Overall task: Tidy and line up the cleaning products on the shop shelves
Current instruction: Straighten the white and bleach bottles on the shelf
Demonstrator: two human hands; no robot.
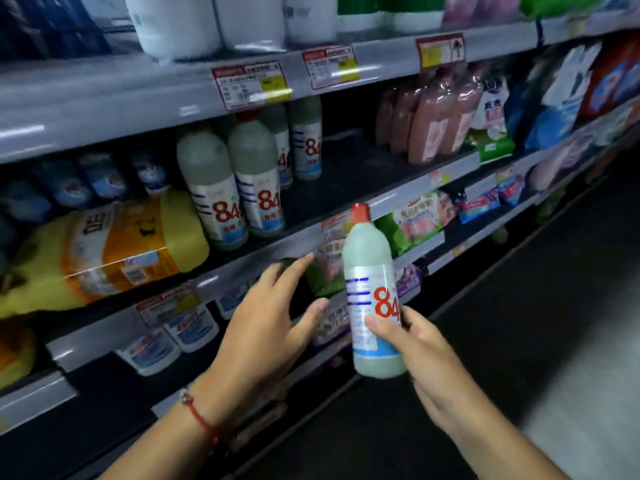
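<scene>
Head view: right hand (420,355) holds bottle (372,299) upright; left hand (266,323) spread.

Grey metal shelving (104,109) runs from the near left away to the far right, in several tiers with dark shelf boards (346,174). Red-and-white price tags (251,84) with yellow patches hang along the front rails. The aisle floor (519,306) beside it is dark and smooth, with a paler, lit patch (595,410) at the lower right. The light is dim, with faint glints on the shelf edges.
</scene>
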